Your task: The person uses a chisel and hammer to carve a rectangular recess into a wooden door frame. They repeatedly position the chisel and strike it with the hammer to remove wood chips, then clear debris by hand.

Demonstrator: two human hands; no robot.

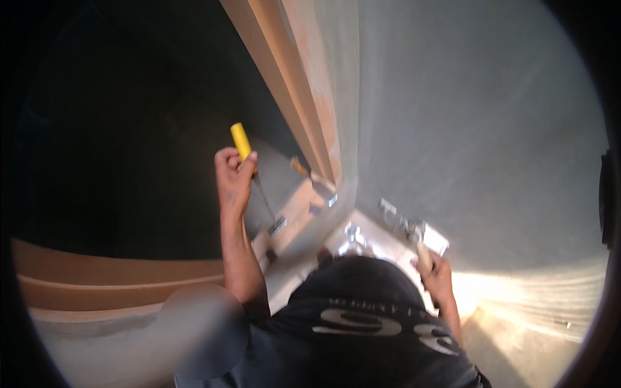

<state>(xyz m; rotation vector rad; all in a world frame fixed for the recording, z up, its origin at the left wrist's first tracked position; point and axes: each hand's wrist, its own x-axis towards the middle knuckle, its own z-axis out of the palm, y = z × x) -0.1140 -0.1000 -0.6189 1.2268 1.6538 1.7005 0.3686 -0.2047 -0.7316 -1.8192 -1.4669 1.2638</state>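
My left hand (233, 181) grips the yellow handle (240, 138) of a tool whose thin metal shaft runs down to a small dark head (278, 226) over a wooden ledge (299, 205). My right hand (437, 281) is closed on the light wooden handle of a tool with a wide, bright metal blade (432, 238), blurred in the picture. A wooden-handled flat tool (320, 187) lies at the corner of the ledge. Small metal items (388, 207) show left of the blade. A pale surface with shiny items (352, 234) is partly hidden by my dark shirt.
A large grey wall (479, 116) fills the right, meeting a peach-coloured wooden frame (291, 77) that rises at the centre. The dark opening (129, 142) lies left, with a curved peach ledge (110, 284) below it. Sunlight falls on the lower right surface (524, 291).
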